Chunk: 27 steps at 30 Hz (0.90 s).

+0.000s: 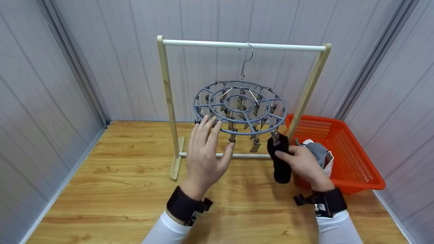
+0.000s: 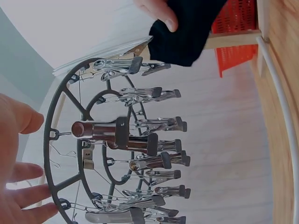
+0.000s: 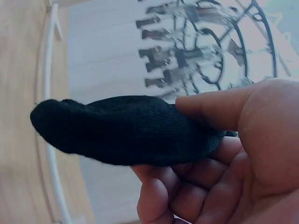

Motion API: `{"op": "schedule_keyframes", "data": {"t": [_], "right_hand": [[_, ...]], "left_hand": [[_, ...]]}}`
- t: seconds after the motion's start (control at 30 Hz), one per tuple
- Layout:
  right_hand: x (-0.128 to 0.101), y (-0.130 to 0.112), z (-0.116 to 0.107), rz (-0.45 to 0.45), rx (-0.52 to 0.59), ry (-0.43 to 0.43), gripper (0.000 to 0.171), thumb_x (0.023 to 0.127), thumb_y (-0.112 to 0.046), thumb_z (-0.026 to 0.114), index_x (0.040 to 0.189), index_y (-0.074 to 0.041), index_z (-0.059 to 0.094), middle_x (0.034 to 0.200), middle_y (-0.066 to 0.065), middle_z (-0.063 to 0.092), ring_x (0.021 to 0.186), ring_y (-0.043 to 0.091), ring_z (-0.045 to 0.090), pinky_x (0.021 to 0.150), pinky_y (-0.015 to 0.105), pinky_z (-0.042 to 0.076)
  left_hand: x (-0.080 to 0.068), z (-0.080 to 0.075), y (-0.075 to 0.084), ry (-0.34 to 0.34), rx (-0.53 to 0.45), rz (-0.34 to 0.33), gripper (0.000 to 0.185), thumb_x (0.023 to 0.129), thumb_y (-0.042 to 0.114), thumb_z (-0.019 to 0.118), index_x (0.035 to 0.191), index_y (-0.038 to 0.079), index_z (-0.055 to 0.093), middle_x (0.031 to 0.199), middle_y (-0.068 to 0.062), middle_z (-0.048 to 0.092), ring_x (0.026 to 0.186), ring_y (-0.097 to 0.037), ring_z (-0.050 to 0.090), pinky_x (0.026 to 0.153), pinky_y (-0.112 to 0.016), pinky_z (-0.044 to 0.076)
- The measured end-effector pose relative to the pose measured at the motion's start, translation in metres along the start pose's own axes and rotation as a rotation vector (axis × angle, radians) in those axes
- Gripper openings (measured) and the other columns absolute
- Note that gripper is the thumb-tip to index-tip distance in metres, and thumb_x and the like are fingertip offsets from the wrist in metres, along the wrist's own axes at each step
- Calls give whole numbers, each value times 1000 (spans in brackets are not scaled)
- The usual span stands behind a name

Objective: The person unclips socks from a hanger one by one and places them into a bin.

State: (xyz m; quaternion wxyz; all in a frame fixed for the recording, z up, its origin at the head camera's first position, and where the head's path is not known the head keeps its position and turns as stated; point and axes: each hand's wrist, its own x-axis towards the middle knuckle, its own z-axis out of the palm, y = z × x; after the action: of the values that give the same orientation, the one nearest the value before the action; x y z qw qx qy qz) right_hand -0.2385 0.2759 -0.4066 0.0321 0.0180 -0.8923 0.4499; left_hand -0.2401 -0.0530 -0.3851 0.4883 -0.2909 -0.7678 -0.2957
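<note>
1. Black knit is what the right hand (image 1: 302, 162) is gripping: a black sock (image 1: 280, 159) is hanging with its long axis running up and down, thumb pressed on its front and the other fingers curled behind it, as the right wrist view is showing plainly.
2. Its top end is sitting right at a metal clip (image 1: 275, 136) on the near right rim of the round clip hanger (image 1: 239, 106); whether the clip is already biting the fabric I cannot tell, but sock and clip are touching or just beside each other.
3. Of the 2 hands, the right one is the nearer to that clip, being just below it and slightly to its right.
4. Further left, the left hand (image 1: 205, 153) is spread loose and grasping nothing, its fingertips (image 1: 204, 121) reaching up to the hanger's near left rim; the left wrist view is showing the ring just beside the fingers, and contact is unclear.
5. Beyond the hands, the hanger is dangling by its hook (image 1: 247, 60) from the white top bar (image 1: 242, 45) of the wooden rack (image 1: 166, 101), so it is free to swing or turn.
6. To the right, the orange basket (image 1: 349, 169) is standing close against the rack's right post, with grey and white cloth (image 1: 318, 150) lying in it just behind the right hand.
7. Open wooden floor (image 1: 112, 169) is lying to the left of and in front of the rack; grey panel walls (image 1: 51, 84) are closing in both sides and the back.
</note>
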Motion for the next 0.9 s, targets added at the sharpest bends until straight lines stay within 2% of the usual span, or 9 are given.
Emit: {"op": "schedule_keyframes", "data": {"t": [0.07,0.2,0.4,0.53,0.6,0.7,0.8,0.9], "right_hand": [[-1,1,-8,21,12,17,46,109,-41,73,121,2,80,106,13,82,88,18,71,74,28,55],[-6,5,-25,76,47,84,50,109,-45,73,123,2,76,107,15,79,82,17,73,66,31,61],[-10,16,-45,98,31,248,51,110,-47,69,117,3,75,98,10,78,78,11,72,67,25,59],[-9,24,-54,100,-35,378,49,112,-46,65,109,2,75,92,7,75,77,10,67,65,22,54],[-8,28,-57,99,-71,412,49,113,-46,63,106,1,74,92,8,74,80,11,64,67,22,51],[-7,33,-59,90,-112,418,50,114,-48,59,106,0,73,94,10,72,83,14,62,71,22,48],[-6,37,-60,110,-99,363,55,115,-52,55,110,1,71,97,15,70,85,22,64,72,27,50],[-4,44,-62,116,-118,321,62,117,-51,51,128,7,71,116,29,71,103,38,69,86,42,57]], "left_hand": [[0,0,0,-13,8,-9,57,102,28,80,146,-5,65,156,-25,60,154,-43,49,130,-65,32],[-1,0,0,-28,21,-16,54,102,26,79,144,-5,66,155,-25,61,154,-41,49,130,-65,33],[-2,0,0,-32,10,-21,53,102,24,80,143,-5,67,155,-25,61,154,-42,48,128,-67,34],[-2,0,1,-43,6,-32,52,102,25,80,144,-5,67,155,-25,60,155,-42,48,131,-64,31],[-2,-1,2,-50,8,-36,53,103,25,79,144,-5,67,155,-25,60,155,-42,48,132,-63,30],[-2,-1,2,-56,11,-39,53,103,25,79,145,-5,67,154,-25,60,155,-42,48,133,-61,28],[-2,-1,2,-54,9,-40,52,103,25,79,144,-5,67,154,-25,61,155,-42,48,133,-61,28],[-2,0,2,-49,8,-36,51,103,25,79,143,-5,68,154,-25,61,155,-42,48,133,-62,28]]}}
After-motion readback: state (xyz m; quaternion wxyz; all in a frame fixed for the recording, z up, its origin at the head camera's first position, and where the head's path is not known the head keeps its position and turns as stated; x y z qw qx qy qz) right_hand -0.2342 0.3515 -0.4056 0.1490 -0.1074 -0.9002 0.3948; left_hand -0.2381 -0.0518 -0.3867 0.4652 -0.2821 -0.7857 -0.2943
